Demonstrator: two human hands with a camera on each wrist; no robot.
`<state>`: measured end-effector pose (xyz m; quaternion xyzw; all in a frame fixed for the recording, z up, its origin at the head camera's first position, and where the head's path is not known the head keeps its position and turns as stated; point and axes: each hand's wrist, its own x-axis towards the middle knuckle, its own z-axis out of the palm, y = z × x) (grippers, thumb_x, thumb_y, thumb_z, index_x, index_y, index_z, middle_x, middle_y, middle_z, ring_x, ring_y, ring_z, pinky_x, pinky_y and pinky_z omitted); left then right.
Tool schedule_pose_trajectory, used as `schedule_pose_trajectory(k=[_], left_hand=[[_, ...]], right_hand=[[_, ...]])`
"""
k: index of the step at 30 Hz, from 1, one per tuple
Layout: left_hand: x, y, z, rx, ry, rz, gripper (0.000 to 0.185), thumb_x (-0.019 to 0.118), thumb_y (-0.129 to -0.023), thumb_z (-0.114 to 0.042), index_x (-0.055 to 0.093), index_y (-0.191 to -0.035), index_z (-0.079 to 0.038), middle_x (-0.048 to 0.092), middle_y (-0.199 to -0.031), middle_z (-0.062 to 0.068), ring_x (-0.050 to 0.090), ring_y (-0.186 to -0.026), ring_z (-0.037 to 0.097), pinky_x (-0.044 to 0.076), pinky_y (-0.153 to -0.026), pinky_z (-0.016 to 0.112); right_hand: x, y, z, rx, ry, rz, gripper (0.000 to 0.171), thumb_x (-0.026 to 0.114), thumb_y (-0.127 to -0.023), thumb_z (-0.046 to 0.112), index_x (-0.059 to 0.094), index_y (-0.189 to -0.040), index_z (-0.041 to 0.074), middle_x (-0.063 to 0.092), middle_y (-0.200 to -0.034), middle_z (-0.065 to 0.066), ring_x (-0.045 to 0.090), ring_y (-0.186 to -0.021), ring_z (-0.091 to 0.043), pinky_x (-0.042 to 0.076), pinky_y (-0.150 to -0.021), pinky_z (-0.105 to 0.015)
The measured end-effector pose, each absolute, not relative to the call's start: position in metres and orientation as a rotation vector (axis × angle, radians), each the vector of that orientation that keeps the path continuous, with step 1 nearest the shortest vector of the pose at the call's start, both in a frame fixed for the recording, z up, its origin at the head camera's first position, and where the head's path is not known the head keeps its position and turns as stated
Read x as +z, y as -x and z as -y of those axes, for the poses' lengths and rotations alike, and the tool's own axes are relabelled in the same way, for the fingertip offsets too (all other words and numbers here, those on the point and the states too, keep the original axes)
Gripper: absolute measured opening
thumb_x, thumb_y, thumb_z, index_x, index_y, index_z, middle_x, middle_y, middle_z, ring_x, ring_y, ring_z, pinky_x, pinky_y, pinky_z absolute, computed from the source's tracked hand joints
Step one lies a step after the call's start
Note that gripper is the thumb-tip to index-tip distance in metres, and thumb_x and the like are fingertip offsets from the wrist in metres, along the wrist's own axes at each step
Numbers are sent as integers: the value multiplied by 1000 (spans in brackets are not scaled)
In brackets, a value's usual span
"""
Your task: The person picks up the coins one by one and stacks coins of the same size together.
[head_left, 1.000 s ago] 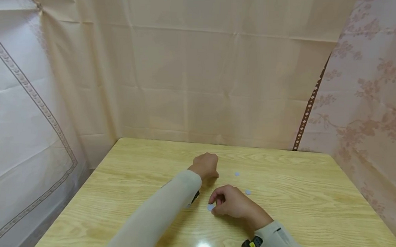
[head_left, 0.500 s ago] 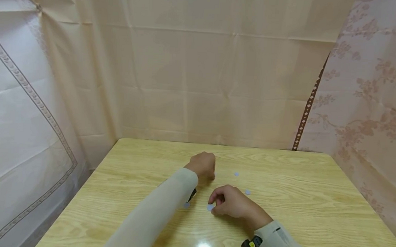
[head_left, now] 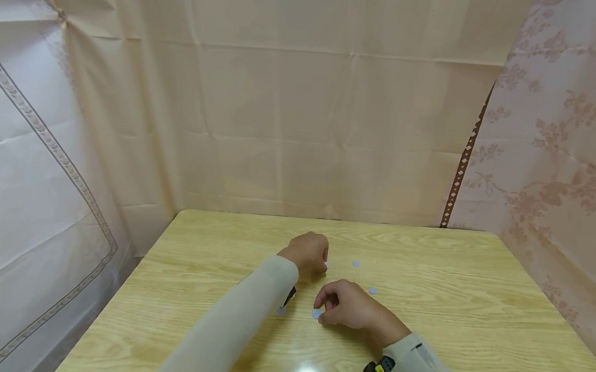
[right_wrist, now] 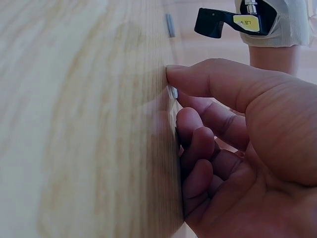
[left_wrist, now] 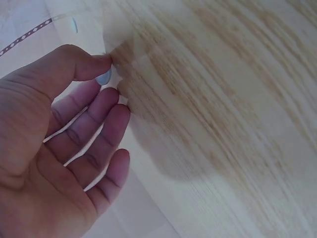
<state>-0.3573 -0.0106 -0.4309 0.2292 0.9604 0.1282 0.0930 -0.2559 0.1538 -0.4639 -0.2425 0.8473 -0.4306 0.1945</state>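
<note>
Your right hand (head_left: 344,305) pinches the near pale disc (head_left: 316,314), flat on the wood-grain tabletop (head_left: 448,312): broad face up, round, equal along every axis. Relative to that disc: second disc (head_left: 282,310) left, beside your left sleeve (head_left: 235,317); third disc (head_left: 373,290) right, beyond; farther beyond, your left hand (head_left: 308,251) pinches the fourth disc (left_wrist: 103,78), tilt unclear; fifth disc (head_left: 356,263) farther, rightward. Count: five discs.

The wood-grained tabletop (head_left: 448,317) looks glossy, the discs (head_left: 356,263) smooth.
</note>
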Motion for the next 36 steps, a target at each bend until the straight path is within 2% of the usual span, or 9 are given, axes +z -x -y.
schedule_pose_trajectory(k=[11, 15, 26, 32, 36], left_hand=[[-444, 362, 7, 279, -915, -2884, 11, 78, -89, -20, 69, -85, -26, 64, -85, -13, 57, -78, 11, 48, -66, 28], [-451, 368, 11, 378, -954, -2856, 12, 76, -89, -19, 69, -85, -27, 64, -83, -12, 57, -75, 10, 49, -64, 27], [-452, 371, 19, 648, -1036, -2747, 11, 71, -86, -12, 75, -90, -20, 69, -84, -9, 58, -74, 8, 51, -70, 22], [-449, 369, 25, 771, -1043, -2711, 8, 78, -86, -21, 75, -94, -22, 68, -81, -10, 59, -72, 6, 52, -69, 22], [-446, 365, 30, 859, -1055, -2716, 11, 81, -85, -27, 76, -95, -25, 65, -92, -11, 59, -83, 9, 51, -73, 24]], right_hand=[[-468, 258, -154, -1194, 695, -2393, 16, 83, -85, 10, 74, -97, 13, 60, -73, 0, 50, -61, -11, 42, -54, -24], [-469, 258, -154, -1188, 695, -2397, 16, 84, -85, 10, 74, -97, 14, 61, -72, 1, 51, -61, -10, 42, -54, -24], [-468, 258, -154, -1192, 702, -2393, 15, 83, -85, 11, 74, -98, 13, 61, -72, 0, 51, -60, -11, 42, -54, -24], [-468, 259, -154, -1190, 698, -2389, 16, 84, -85, 12, 74, -97, 14, 61, -73, 0, 51, -61, -11, 42, -54, -24], [-467, 259, -154, -1190, 697, -2385, 16, 84, -86, 11, 74, -98, 13, 62, -73, 0, 51, -61, -11, 42, -54, -24]])
